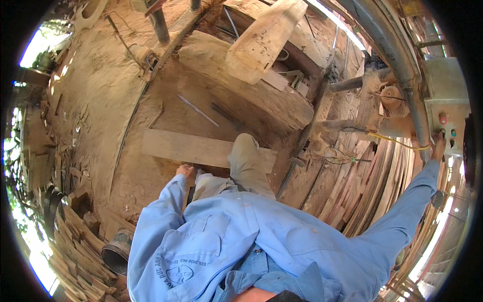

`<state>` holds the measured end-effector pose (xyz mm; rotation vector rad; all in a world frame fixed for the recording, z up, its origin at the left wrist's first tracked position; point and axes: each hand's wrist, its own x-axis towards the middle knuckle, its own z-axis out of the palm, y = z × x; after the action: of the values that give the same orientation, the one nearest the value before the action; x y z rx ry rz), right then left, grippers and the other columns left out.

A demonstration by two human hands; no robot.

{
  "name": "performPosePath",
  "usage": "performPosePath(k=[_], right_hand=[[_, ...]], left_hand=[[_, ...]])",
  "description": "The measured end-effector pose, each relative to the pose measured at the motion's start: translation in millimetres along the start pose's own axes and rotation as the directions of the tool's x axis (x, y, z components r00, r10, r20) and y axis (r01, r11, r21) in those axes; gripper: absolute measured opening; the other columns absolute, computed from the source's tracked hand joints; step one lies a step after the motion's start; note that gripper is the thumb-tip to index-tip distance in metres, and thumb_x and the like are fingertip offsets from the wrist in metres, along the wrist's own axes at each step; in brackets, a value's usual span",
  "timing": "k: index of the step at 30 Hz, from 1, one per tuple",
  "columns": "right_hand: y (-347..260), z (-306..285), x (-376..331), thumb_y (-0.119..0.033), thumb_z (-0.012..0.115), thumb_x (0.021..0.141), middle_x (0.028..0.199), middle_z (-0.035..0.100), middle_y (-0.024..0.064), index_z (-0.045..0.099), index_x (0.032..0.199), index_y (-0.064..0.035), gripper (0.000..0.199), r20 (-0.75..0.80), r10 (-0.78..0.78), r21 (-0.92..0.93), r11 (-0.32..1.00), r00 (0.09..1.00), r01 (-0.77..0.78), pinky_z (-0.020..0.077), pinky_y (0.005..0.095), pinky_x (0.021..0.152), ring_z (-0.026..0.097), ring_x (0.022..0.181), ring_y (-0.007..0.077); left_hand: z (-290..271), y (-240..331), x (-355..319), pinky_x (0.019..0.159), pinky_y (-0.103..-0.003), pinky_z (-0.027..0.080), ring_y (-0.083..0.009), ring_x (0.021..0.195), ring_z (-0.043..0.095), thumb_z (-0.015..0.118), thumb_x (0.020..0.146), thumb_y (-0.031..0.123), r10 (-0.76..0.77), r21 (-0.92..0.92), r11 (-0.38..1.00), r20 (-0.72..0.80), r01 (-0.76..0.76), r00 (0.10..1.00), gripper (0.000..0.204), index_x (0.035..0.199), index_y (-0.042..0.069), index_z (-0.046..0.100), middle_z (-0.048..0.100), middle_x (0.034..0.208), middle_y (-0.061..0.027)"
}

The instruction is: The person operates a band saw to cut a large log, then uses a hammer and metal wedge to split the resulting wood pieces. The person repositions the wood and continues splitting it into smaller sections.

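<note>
My right arm is stretched far out to the right. The fingers of my right hand close at a small dark switch knob on the grey control panel, which also carries a red button and a green one. Beside my bent leg, my left hand is low and curled; what it holds, if anything, I cannot make out. Just ahead of it lies a flat wooden plank, passing by my knee.
A big squared timber and a thick rounded slab lie ahead. Rails run along the sawdust-covered ground. Thick metal pipes stand at the right, above stacked boards. Wood offcuts pile up at lower left.
</note>
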<state>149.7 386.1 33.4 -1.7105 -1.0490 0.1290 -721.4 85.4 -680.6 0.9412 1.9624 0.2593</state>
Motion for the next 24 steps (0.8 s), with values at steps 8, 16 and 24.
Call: performPosePath(k=[8,16,24], right_hand=[[-1.3,2.8,18.0,-0.04,0.054,0.096,0.12,0.057,0.0174,0.046,0.124,0.0056,0.054,0.079,-0.06,-0.127,0.989,0.995,0.07,0.0561,0.0408,0.08,0.06,0.11,0.0283],[12.5,2.2,62.7,-0.04,0.053,0.095,0.11,0.061,0.0216,0.044,0.127,0.0111,0.06,-0.004,-0.1,-0.284,0.954,0.995,0.094,0.0569,0.0387,0.075,0.065,0.099,0.031],[5.4,7.1,81.7,-0.045,0.051,0.093,0.107,0.062,0.0188,0.048,0.12,0.0046,0.057,-0.016,-0.101,-0.499,0.863,0.995,0.079,0.0551,0.0373,0.061,0.066,0.088,0.0266]], left_hand=[[49.6,63.9,9.9,0.088,-0.039,0.052,-0.0315,0.098,0.067,0.061,0.082,0.047,0.102,0.095,0.987,0.223,-0.126,0.97,0.048,0.109,0.009,0.07,0.071,0.099,-0.0183],[23.9,48.4,32.9,0.086,-0.04,0.053,-0.032,0.096,0.068,0.058,0.084,0.044,0.186,0.246,0.946,0.131,-0.213,0.974,0.043,0.106,0.01,0.072,0.071,0.1,-0.0164],[30.2,37.8,2.8,0.095,-0.045,0.048,-0.0401,0.108,0.06,0.048,0.087,0.038,0.013,0.156,0.987,0.138,-0.035,0.99,0.045,0.108,0.004,0.067,0.063,0.116,-0.0226]])
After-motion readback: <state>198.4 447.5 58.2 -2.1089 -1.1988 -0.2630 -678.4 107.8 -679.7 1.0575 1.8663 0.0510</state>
